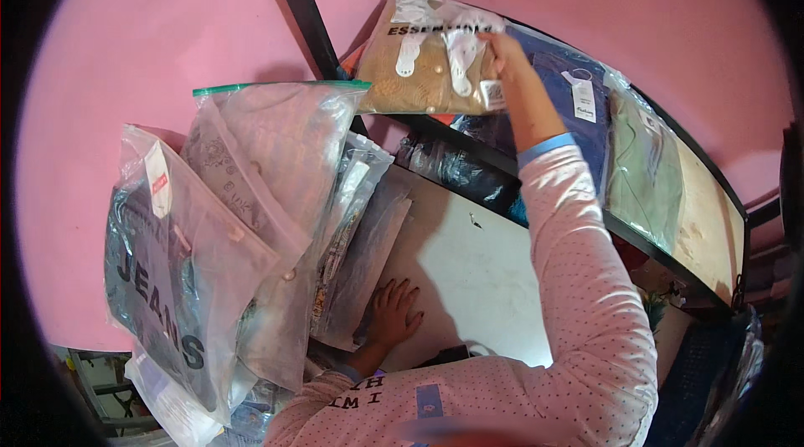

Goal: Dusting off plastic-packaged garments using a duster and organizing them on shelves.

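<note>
At the upper middle, a tan knit garment in a clear plastic bag [427, 70] rests at the left end of a raised shelf. My right hand [505, 55] reaches up to this bag and grips its right side, with the fingers partly hidden against the plastic. White paper tags show through the bag's front. Lower down, my left hand [395, 313] lies flat on the white tabletop [469, 280], fingers spread, holding nothing. It sits right beside the nearest of several bagged garments [360, 254] stacked on the left.
A bag with a green zip edge [260, 129] and a bag of dark jeans [159, 280] lean at the left. Along the shelf lie bagged blue clothing [561, 104] and a bagged green garment [645, 171]. Dark bagged items [452, 171] fill the space beneath. Black posts [303, 7] rise behind.
</note>
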Action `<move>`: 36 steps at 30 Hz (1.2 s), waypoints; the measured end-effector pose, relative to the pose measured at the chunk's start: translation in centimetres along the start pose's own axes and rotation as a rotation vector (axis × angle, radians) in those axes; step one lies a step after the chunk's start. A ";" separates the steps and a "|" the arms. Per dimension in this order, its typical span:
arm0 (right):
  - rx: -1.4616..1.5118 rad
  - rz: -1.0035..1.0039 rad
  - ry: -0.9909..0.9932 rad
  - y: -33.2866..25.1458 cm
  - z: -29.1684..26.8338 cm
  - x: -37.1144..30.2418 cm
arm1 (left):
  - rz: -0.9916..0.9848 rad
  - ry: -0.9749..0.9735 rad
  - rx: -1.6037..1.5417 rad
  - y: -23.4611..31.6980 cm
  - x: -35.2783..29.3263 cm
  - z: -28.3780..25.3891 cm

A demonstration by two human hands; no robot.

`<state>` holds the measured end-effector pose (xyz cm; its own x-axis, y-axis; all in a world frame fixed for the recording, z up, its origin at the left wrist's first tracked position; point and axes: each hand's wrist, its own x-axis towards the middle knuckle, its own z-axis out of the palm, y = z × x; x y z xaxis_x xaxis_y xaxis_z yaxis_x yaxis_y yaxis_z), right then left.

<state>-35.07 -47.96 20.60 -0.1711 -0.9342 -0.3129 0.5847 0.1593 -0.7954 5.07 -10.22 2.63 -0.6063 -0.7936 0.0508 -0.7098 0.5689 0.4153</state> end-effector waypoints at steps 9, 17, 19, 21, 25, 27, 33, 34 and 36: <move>-0.128 -0.679 -0.190 -10.0 11.8 -6.7 | 0.011 -0.033 0.001 0.7 0.5 0.5; 0.150 -0.481 -0.090 -6.4 6.1 -2.0 | 0.003 -0.037 -0.009 0.5 0.3 -0.1; -0.199 -0.253 0.207 -0.9 2.1 1.0 | 0.012 -0.032 -0.002 0.5 0.6 0.1; -0.037 -0.473 0.350 3.1 -0.4 2.2 | 0.033 -0.046 0.004 0.8 1.1 0.4; -0.196 -0.576 0.276 2.1 -1.9 0.7 | 0.082 -0.051 -0.022 1.4 2.0 0.8; -1.361 -1.237 1.157 4.5 7.0 -6.1 | -0.023 -0.018 0.036 -0.2 -0.6 -0.2; -1.634 -1.530 0.090 6.2 8.6 -12.7 | 0.021 0.000 -0.013 0.9 0.5 -0.2; -1.693 -1.543 0.131 7.2 8.3 -12.1 | 0.030 0.000 -0.014 0.8 0.6 0.0; -1.806 -1.498 0.187 8.2 7.8 -10.8 | 0.037 -0.020 -0.010 0.7 0.8 0.2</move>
<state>-22.19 -39.05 21.48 0.2400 -0.6151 0.7511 -0.9653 -0.2336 0.1171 4.02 -10.36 2.79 -0.6394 -0.7674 0.0480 -0.6831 0.5956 0.4227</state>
